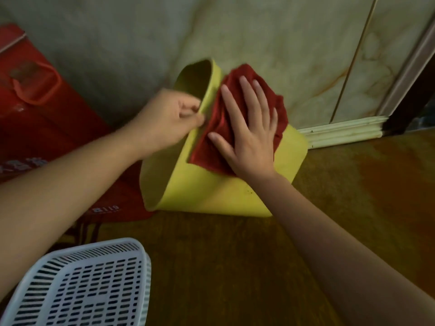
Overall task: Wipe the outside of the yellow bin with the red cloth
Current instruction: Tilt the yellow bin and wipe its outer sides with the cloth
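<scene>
The yellow bin (pixel 211 191) lies tipped on its side on the wooden floor, its open mouth facing left and up toward the wall. My left hand (pixel 169 118) pinches the bin's upper rim between thumb and fingers. The red cloth (pixel 237 90) is spread over the bin's upward-facing outer wall. My right hand (pixel 249 135) lies flat on the cloth with fingers apart, pressing it against the bin.
A red box with a handle (pixel 42 109) stands at the left against the marble wall. A white slotted plastic basket (pixel 89 285) sits at the lower left near my left arm. A skirting board (pixel 341 132) and a dark door frame (pixel 414 97) are at the right.
</scene>
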The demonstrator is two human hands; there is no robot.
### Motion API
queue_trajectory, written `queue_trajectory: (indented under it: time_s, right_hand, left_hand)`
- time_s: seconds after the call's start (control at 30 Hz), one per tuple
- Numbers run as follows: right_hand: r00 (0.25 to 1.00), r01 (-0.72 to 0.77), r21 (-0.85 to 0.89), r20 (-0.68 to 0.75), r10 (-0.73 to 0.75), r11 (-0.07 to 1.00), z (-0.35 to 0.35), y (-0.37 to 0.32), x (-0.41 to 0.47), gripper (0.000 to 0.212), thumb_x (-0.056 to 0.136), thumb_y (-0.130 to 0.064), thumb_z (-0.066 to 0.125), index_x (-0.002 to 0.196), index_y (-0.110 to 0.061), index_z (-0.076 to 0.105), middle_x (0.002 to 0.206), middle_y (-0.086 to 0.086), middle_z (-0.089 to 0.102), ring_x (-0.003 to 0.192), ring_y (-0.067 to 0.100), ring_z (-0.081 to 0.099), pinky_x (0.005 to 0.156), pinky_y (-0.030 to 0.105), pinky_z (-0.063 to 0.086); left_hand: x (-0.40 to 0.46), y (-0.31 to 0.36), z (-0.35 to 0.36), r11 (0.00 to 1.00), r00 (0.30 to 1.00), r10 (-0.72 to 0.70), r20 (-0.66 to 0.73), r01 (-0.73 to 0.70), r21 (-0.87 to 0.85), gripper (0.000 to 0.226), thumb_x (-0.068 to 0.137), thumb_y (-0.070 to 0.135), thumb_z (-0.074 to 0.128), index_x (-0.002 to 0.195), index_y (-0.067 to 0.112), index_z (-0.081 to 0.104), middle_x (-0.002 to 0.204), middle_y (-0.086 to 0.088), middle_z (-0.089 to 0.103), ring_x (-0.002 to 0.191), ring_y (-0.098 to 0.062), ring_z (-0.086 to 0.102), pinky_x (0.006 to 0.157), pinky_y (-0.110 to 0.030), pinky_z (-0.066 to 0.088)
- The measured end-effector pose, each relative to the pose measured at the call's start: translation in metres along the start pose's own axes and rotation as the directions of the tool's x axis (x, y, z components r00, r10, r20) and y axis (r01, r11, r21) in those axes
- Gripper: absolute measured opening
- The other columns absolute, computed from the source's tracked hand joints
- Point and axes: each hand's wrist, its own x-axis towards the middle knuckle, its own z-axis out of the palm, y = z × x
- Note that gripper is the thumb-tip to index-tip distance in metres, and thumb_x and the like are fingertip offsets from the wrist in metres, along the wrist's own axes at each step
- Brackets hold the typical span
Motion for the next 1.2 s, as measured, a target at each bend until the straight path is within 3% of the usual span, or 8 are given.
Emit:
queue_trajectory:
  time_s: [0.2,0.43,0.53,0.57,0.63,0.7,0.97,1.2]
  right_hand:
    - [0.977,0.116,0.161,0.159,-0.142,0.980,0.002,0.025,-0.003,0.062,0.085,-0.058,0.044,0.138,-0.027,0.039,0.149,0.009,0.034,0.137,0.028,0.029,0.106,0.052,0.031]
    - [0.843,-0.416,0.127,0.426,0.329,0.900,0.000,0.090,-0.129,0.058,0.085,-0.057,0.034,0.139,-0.036,0.033,0.154,0.000,0.021,0.141,0.023,0.015,0.112,0.057,0.018]
    - [0.765,-0.574,0.179,0.466,0.445,0.799,-0.006,0.097,-0.158,0.057,0.084,-0.062,0.031,0.138,-0.048,0.023,0.152,-0.017,0.009,0.140,0.015,0.010,0.112,0.059,0.019]
    - [0.759,-0.590,0.191,0.465,0.457,0.785,-0.007,0.094,-0.163,0.058,0.084,-0.063,0.030,0.139,-0.048,0.020,0.151,-0.019,0.006,0.140,0.012,0.008,0.112,0.058,0.018]
    - [0.764,-0.597,0.218,0.447,0.465,0.772,-0.007,0.083,-0.166,0.059,0.086,-0.061,0.028,0.141,-0.046,0.016,0.152,-0.018,0.003,0.141,0.010,0.004,0.114,0.055,0.016]
    - [0.791,-0.557,0.222,0.435,0.430,0.800,-0.013,0.064,-0.168,0.057,0.089,-0.056,0.025,0.143,-0.042,0.012,0.155,-0.014,0.000,0.143,0.011,0.000,0.115,0.054,0.012]
    - [0.912,-0.054,0.239,0.407,-0.049,0.969,-0.018,-0.060,-0.135,0.059,0.096,-0.046,0.025,0.147,-0.020,0.010,0.157,-0.002,0.004,0.144,0.012,0.000,0.114,0.043,0.001]
    - [0.941,-0.025,0.150,0.336,-0.027,0.988,0.013,-0.041,-0.038,0.059,0.084,-0.051,0.040,0.141,-0.039,0.027,0.157,-0.003,0.018,0.144,0.015,0.006,0.108,0.064,0.013]
  left_hand:
    - [-0.001,-0.012,-0.021,0.972,0.983,-0.140,0.121,0.159,-0.171,0.015,0.080,-0.001,0.056,0.078,0.009,0.067,0.057,0.015,0.070,0.057,0.002,0.062,0.062,-0.011,0.050]
    - [-0.009,-0.036,-0.020,0.893,0.913,-0.405,0.047,0.407,-0.192,0.025,0.086,0.015,0.054,0.100,-0.004,0.063,0.057,0.015,0.070,0.061,0.003,0.064,0.069,-0.014,0.048]
    - [-0.036,-0.032,-0.026,0.856,0.849,-0.492,0.193,0.512,-0.072,0.023,0.084,0.029,0.057,0.093,0.013,0.070,0.086,-0.001,0.076,0.085,-0.014,0.070,0.065,-0.023,0.051]
    - [-0.053,-0.033,-0.029,0.858,0.826,-0.499,0.262,0.514,0.014,0.015,0.082,0.028,0.060,0.091,0.025,0.071,0.087,0.004,0.077,0.082,-0.010,0.070,0.058,-0.021,0.050]
    - [-0.086,-0.033,-0.037,0.865,0.802,-0.484,0.350,0.500,0.049,0.040,0.082,0.013,0.058,0.090,0.051,0.064,0.087,0.020,0.074,0.077,0.003,0.068,0.051,-0.015,0.047]
    - [-0.110,-0.040,-0.041,0.850,0.801,-0.479,0.359,0.525,-0.037,0.057,0.085,0.003,0.051,0.093,0.059,0.058,0.090,0.021,0.074,0.082,0.002,0.068,0.053,-0.016,0.050]
    - [-0.107,-0.032,-0.045,0.813,0.798,-0.415,0.437,0.541,-0.215,0.052,0.085,-0.001,0.050,0.122,0.035,0.050,0.102,-0.003,0.074,0.095,-0.018,0.069,0.071,-0.026,0.057]
    - [-0.082,-0.017,-0.033,0.844,0.815,-0.323,0.481,0.478,-0.243,0.045,0.085,-0.003,0.048,0.112,0.033,0.056,0.100,0.001,0.075,0.090,-0.014,0.070,0.065,-0.023,0.056]
